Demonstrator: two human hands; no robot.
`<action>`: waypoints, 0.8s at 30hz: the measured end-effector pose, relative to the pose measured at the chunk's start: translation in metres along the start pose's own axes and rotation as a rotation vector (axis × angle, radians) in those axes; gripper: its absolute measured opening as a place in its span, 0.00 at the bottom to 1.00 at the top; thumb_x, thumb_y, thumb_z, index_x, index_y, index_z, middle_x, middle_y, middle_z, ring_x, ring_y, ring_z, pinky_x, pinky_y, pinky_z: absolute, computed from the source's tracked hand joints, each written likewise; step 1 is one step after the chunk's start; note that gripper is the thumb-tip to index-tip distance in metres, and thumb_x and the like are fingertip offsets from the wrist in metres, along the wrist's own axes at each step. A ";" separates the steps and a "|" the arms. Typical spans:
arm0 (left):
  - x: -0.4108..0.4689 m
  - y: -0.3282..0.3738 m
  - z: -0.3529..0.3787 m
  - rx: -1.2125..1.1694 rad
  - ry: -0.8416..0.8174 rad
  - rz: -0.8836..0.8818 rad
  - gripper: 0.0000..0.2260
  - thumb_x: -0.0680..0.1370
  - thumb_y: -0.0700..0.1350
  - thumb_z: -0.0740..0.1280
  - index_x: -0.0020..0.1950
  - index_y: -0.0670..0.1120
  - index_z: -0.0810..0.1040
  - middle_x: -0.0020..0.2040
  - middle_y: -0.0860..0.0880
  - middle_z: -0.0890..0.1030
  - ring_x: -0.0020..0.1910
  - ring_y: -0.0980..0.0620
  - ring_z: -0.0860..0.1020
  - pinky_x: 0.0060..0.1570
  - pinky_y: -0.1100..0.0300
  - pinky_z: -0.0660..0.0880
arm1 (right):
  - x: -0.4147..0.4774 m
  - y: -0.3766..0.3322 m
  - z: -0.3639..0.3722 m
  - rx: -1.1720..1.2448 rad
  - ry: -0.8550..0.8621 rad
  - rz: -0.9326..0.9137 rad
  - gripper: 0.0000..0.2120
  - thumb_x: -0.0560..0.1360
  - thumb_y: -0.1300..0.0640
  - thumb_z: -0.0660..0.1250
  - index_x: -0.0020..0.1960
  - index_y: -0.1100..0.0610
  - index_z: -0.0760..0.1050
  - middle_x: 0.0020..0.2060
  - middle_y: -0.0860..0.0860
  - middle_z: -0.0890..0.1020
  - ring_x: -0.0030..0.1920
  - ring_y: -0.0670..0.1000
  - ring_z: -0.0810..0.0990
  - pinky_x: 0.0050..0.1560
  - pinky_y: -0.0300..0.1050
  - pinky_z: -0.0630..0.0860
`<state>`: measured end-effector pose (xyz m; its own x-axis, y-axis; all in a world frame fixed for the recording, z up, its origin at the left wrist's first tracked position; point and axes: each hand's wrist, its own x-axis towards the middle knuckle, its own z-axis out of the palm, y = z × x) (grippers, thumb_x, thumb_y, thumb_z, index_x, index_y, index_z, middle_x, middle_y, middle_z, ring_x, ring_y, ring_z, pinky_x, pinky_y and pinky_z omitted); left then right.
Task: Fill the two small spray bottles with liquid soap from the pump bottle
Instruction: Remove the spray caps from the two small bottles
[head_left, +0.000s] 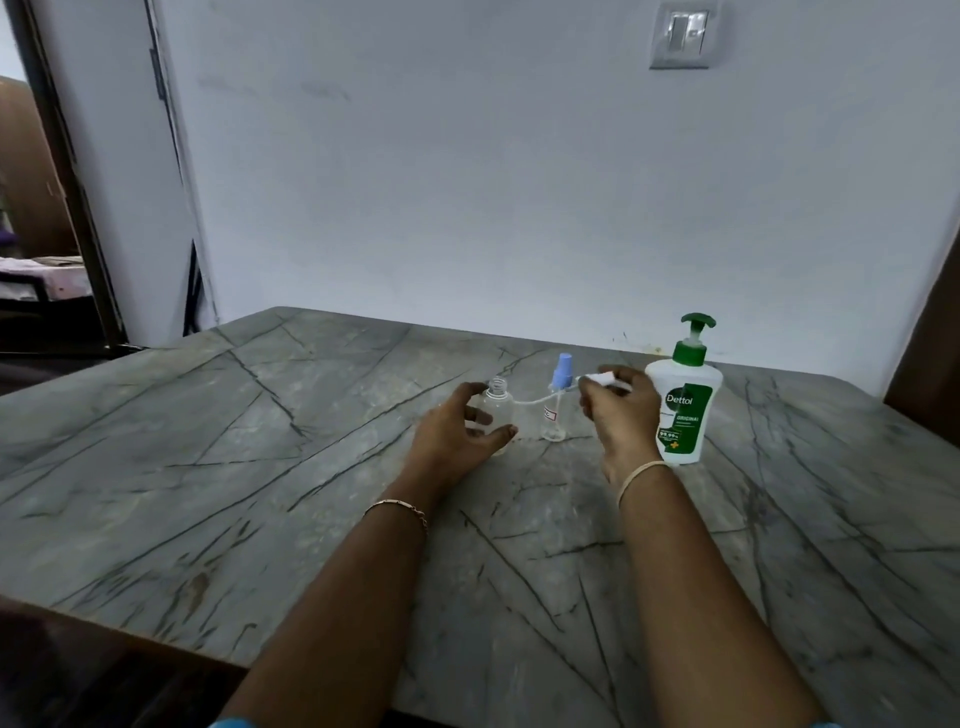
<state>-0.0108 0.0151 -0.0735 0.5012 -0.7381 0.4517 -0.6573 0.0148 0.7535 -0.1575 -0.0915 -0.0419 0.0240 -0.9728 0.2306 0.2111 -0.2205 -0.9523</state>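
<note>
A small clear spray bottle (497, 408) stands uncapped on the table, its neck open. My left hand (457, 431) curls round its lower body. My right hand (618, 410) pinches that bottle's white spray head (605, 379), lifted out to the right, and its thin dip tube (535, 399) trails back toward the open neck. Behind the tube stands a second small clear spray bottle (555, 415) with a blue cap on. The white pump bottle (683, 410) with a green pump and green label stands just right of my right hand.
The grey veined stone table (260, 467) runs back to a pale wall with a switch plate (680, 36). A dark doorway (47, 260) opens at the left. A brown panel (930, 353) stands at the far right edge.
</note>
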 end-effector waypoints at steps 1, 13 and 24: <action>0.000 -0.001 0.000 -0.004 -0.004 0.003 0.28 0.68 0.54 0.76 0.66 0.53 0.71 0.48 0.52 0.83 0.45 0.55 0.82 0.49 0.58 0.79 | 0.000 0.004 -0.002 -0.078 -0.051 0.019 0.11 0.66 0.64 0.74 0.45 0.53 0.76 0.43 0.57 0.83 0.42 0.55 0.81 0.51 0.56 0.80; -0.002 0.002 0.001 0.012 -0.075 0.048 0.30 0.68 0.54 0.76 0.67 0.50 0.71 0.52 0.51 0.82 0.48 0.54 0.80 0.51 0.59 0.79 | -0.002 0.013 -0.016 -0.671 -0.245 -0.014 0.11 0.62 0.63 0.77 0.39 0.54 0.77 0.41 0.53 0.82 0.46 0.55 0.81 0.50 0.47 0.78; 0.000 0.002 0.003 0.008 -0.095 0.051 0.31 0.68 0.53 0.76 0.68 0.47 0.71 0.53 0.51 0.81 0.49 0.53 0.80 0.52 0.56 0.80 | 0.002 0.020 -0.018 -0.804 -0.232 -0.109 0.10 0.67 0.62 0.75 0.45 0.56 0.77 0.46 0.54 0.82 0.49 0.55 0.80 0.51 0.44 0.74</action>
<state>-0.0136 0.0132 -0.0733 0.4119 -0.7971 0.4415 -0.6853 0.0484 0.7267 -0.1706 -0.0990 -0.0640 0.2627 -0.9230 0.2810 -0.5340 -0.3817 -0.7544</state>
